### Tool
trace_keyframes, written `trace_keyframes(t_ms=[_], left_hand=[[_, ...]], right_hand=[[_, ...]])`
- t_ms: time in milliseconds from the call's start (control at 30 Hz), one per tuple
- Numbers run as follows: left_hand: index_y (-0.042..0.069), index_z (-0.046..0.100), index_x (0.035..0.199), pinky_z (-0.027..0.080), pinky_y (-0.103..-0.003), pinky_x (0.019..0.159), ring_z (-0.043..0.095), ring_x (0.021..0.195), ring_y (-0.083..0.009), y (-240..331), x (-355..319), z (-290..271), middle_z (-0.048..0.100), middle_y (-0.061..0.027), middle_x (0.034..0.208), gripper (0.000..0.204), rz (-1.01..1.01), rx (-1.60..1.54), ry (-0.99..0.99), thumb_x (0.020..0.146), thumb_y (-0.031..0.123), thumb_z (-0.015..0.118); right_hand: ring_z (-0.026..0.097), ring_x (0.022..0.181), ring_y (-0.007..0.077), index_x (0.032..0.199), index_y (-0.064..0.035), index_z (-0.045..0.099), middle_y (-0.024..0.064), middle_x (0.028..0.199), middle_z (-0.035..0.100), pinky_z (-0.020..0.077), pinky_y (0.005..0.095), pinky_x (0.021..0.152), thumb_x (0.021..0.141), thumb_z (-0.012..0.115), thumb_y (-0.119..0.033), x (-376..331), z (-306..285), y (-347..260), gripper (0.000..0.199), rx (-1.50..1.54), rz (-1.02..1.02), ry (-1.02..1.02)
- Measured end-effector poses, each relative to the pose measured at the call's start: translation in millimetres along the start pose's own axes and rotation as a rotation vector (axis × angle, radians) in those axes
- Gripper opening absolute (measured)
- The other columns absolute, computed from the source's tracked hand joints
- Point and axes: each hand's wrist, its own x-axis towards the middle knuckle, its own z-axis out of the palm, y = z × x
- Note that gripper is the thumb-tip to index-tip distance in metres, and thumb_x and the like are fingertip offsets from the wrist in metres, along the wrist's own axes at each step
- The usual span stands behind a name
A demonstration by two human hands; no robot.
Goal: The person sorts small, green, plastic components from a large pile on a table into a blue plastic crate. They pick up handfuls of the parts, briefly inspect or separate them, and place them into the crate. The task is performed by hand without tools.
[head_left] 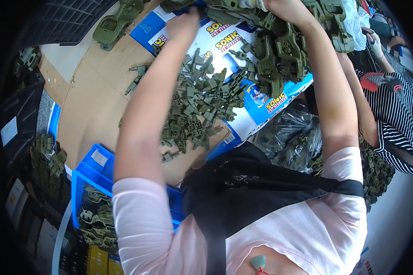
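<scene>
Both arms reach to the far side of the work surface. My left hand (pixel 183 25), slightly blurred, is closed above the far part of a blue and white printed cardboard sheet (pixel 147 34). What its fingers hold, if anything, is hidden. At the top edge, my right hand (pixel 284 8) is partly cut off, with white coverings (pixel 254 4) at its fingers, among dark green plastic vehicle bodies (pixel 287 52). Whether it grips one cannot be seen. Between my arms lies a loose heap of small dark green plastic parts (pixel 202 98).
Brown cardboard (pixel 94 91) lies under the sheet. A blue bin (pixel 92 167) with green parts stands near left, and a black crate (pixel 69 18) at far left. Clear plastic bags (pixel 293 133) lie right of the sheet. A person in a striped top (pixel 387 107) is at the right.
</scene>
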Motion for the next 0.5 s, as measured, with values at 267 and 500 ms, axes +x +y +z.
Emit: trace_keyframes(t_ms=[267, 500], left_hand=[[0.008, 0.061, 0.104, 0.043, -0.040, 0.086, 0.056, 0.100, -0.0276, 3, -102, -99, 0.060, -0.0147, 0.100, 0.037, 0.233, -0.078, -0.271, 0.067, 0.010, 0.063], [0.011, 0.038, 0.130, 0.031, -0.047, 0.099, 0.045, 0.115, -0.0322, 98, -81, 24, 0.048, -0.0163, 0.124, 0.072, 0.438, -0.440, 0.011, 0.063, 0.012, 0.064]], right_hand=[[0.055, 0.102, 0.0331, 0.112, -0.0012, 0.055, 0.0185, 0.109, 0.057, 0.0437, 0.0361, 0.086, 0.071, 0.070, -0.020, -5, 37, 7, 0.047, -0.277, -0.264, 0.151], [0.058, 0.101, 0.0202, 0.118, -0.0063, 0.055, 0.0140, 0.112, 0.058, 0.0453, 0.0305, 0.086, 0.082, 0.059, -0.012, -66, 37, -9, 0.036, -0.230, -0.057, 0.282]])
